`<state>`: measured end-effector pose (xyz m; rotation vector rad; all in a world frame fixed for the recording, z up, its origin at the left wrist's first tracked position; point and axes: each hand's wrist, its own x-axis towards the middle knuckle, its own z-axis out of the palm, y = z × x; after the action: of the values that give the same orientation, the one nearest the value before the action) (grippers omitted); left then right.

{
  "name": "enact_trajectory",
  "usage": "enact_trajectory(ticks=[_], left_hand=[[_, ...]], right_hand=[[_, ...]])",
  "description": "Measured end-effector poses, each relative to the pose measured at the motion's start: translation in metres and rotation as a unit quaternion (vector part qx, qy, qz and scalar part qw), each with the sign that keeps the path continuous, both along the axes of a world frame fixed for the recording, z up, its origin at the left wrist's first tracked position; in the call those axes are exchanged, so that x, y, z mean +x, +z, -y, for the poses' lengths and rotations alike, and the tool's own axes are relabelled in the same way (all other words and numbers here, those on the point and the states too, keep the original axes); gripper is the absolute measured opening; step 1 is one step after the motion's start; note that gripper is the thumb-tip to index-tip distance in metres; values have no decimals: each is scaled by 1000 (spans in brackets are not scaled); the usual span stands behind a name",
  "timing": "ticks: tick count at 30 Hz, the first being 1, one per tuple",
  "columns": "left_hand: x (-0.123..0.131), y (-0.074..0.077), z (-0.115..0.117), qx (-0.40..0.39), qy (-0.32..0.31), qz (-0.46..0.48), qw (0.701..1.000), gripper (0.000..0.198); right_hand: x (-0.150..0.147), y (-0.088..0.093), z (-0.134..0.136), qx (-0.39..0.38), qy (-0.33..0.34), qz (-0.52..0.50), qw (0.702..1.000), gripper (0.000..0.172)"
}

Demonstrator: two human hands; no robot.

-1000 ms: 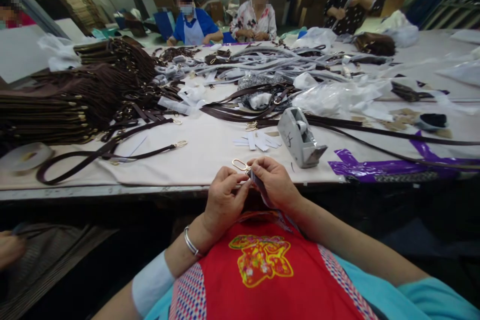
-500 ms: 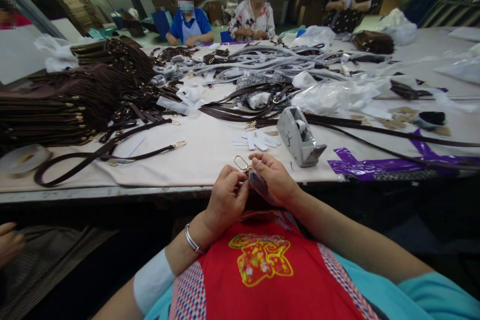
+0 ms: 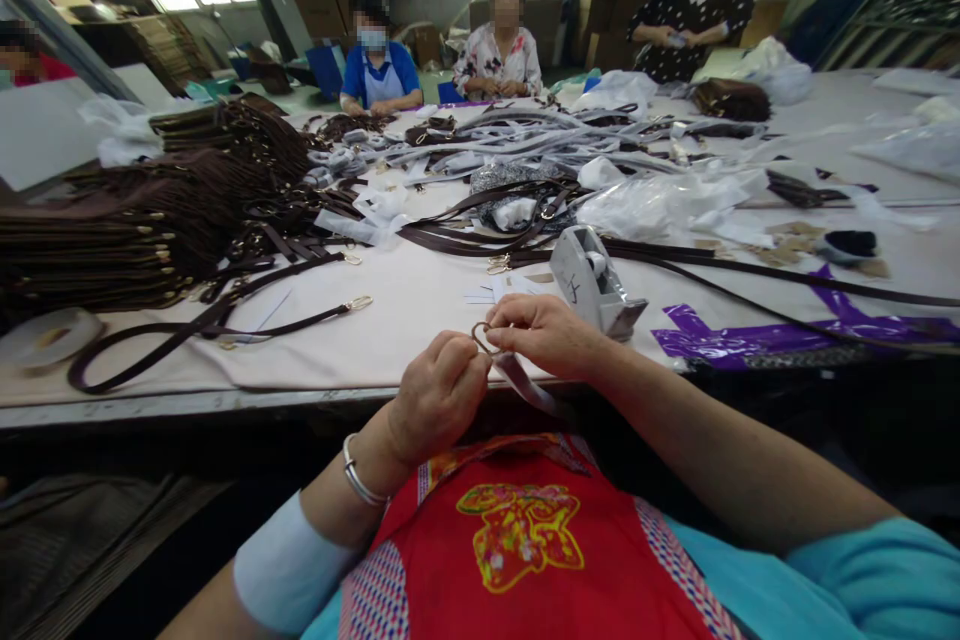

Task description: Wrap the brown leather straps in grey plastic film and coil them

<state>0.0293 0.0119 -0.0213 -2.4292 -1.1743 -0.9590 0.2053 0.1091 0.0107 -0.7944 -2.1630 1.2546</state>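
My left hand (image 3: pixel 439 395) and my right hand (image 3: pixel 551 332) meet just over the near edge of the table (image 3: pixel 420 305). Together they pinch the end of a brown strap (image 3: pixel 529 385) that carries a gold metal clasp (image 3: pixel 480 332). The strap hangs from my right fingers down toward my red apron. My left fingers are curled shut against the clasp end. A silver bangle sits on my left wrist.
A grey tape dispenser (image 3: pixel 589 282) stands just beyond my right hand, beside small white paper strips (image 3: pixel 487 292). Brown straps (image 3: pixel 225 315) lie to the left, with stacked dark bags (image 3: pixel 112 230) behind. Purple tape (image 3: pixel 750 335) marks the right. Three people sit or stand at the far side.
Both hands have shifted slightly forward and up toward the table edge with the strap end. The view tilted a little, and the hand at the lower left edge is gone.
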Motion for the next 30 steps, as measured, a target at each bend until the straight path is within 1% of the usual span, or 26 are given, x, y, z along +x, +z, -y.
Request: enact_trajectory(ticks=[3, 5, 6, 8, 9, 10, 11, 12, 14, 15, 17, 20, 23, 26, 30], left_hand=[[-2, 9, -2, 32, 14, 3, 999, 17], [-3, 12, -1, 44, 27, 17, 999, 19], [-3, 13, 1, 46, 33, 23, 998, 20], [-5, 14, 4, 44, 44, 34, 998, 22], [-6, 14, 6, 40, 49, 42, 997, 23], [-7, 14, 8, 33, 57, 57, 996, 23], [-8, 13, 9, 23, 66, 79, 994, 23], [-8, 13, 10, 8, 74, 106, 992, 21], [-8, 12, 11, -31, 82, 153, 984, 18], [-7, 12, 10, -49, 78, 165, 982, 16], [-6, 12, 9, -73, 59, 167, 981, 15], [-3, 14, 8, -103, 43, 168, 979, 16], [-2, 15, 10, -120, 35, 158, 979, 15], [0, 15, 12, -118, 29, 142, 982, 16], [2, 13, 12, -109, 47, 167, 979, 17]], right_hand=[[1, 8, -4, -54, 16, 34, 998, 20], [1, 7, -1, -113, 34, 8, 993, 26], [1, 4, 1, -150, 50, -26, 987, 30], [2, -6, 8, -235, 93, -104, 962, 40], [3, -12, 12, -269, 115, -131, 947, 44], [4, -19, 15, -286, 132, -142, 939, 44], [4, -25, 19, -281, 137, -137, 940, 40], [5, -31, 22, -260, 131, -121, 949, 33], [6, -40, 27, -193, 90, -80, 974, 19], [7, -43, 29, -159, 65, -63, 983, 17], [7, -45, 32, -104, 30, -45, 993, 16], [8, -45, 35, -48, 10, -35, 998, 16], [10, -45, 37, -22, 4, -26, 999, 18], [12, -48, 38, -18, 2, -20, 1000, 18], [12, -51, 39, -23, -1, -18, 1000, 15]])
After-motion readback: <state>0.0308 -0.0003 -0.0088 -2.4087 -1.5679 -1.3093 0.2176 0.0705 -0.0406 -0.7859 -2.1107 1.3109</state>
